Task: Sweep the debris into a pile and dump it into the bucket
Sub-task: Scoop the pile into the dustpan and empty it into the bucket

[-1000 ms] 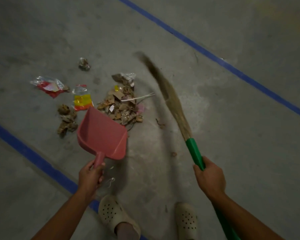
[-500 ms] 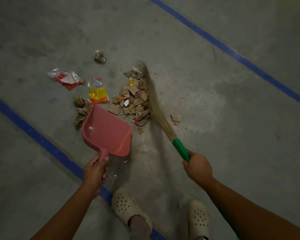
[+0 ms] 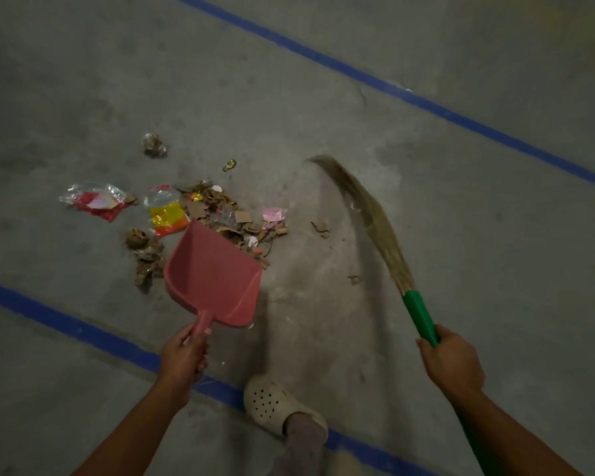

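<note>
Grey concrete floor (image 3: 495,235), dimly lit, seen from above by a person looking down at their own arms. Two blue lines crossed it on a slant: one far (image 3: 426,104), one near (image 3: 66,324), passing by the person's pale perforated shoe (image 3: 268,401).

The left hand (image 3: 182,355) held a pink dustpan (image 3: 213,276), its grip curled round the short handle. The pan's open mouth pointed away from the person and met the near side of the debris pile (image 3: 227,214), covering part of it. Whether the lip touched the floor could not be told.

The pile lay between the two lines, a heap of torn brown cardboard and paper bits with a pink scrap (image 3: 273,213) on its right side. Loose pieces lay around it:
- a yellow and red wrapper (image 3: 167,218) touching its left side
- a red and clear wrapper (image 3: 95,201) farther left
- brown clumps (image 3: 145,252) just left of the pan
- a crumpled wad (image 3: 154,145) beyond, well apart
- a small green-gold scrap (image 3: 230,164) just past the pile
- a cardboard bit (image 3: 320,226) to the right

The right hand (image 3: 452,365) had its grip wrapped tight round the green handle of a broom (image 3: 421,316). Its long straw bristles (image 3: 368,214), blurred, curved up and left, the tip to the right of the pile and apart from it.
</note>
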The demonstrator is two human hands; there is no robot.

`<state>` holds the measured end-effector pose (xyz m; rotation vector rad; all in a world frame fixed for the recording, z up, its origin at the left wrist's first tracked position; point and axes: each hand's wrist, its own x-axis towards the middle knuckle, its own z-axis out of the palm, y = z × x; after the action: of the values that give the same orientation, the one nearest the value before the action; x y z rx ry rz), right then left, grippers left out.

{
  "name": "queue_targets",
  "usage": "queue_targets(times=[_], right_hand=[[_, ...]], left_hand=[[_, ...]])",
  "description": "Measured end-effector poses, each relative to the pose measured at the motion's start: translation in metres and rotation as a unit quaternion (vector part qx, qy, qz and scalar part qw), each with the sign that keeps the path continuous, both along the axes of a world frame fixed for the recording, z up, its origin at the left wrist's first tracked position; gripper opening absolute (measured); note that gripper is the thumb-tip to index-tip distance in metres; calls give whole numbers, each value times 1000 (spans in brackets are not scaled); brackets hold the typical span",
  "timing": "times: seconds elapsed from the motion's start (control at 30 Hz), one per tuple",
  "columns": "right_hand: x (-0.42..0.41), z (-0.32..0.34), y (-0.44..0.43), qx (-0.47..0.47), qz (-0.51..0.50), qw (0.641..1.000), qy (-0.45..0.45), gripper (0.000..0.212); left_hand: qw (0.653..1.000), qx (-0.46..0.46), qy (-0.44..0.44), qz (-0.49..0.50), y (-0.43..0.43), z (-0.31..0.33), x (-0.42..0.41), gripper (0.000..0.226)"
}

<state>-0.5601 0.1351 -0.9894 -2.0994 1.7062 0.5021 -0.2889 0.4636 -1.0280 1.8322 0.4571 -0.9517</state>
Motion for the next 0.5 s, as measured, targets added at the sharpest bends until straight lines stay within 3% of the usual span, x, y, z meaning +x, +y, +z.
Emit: queue_targets(times=[0.2,0.33,0.5], right_hand=[[-48,-6,59,35,-103,991,74,18],[-38,-24,137,73,-102,988,91,17],[5,-31,226,96,-100,990,25,22]], left_hand=[[999,-26,17,-42,2,1,22,10],[995,-48,17,-91,13,0,39,14],[989,-58,17,-136,59,14,71,18]])
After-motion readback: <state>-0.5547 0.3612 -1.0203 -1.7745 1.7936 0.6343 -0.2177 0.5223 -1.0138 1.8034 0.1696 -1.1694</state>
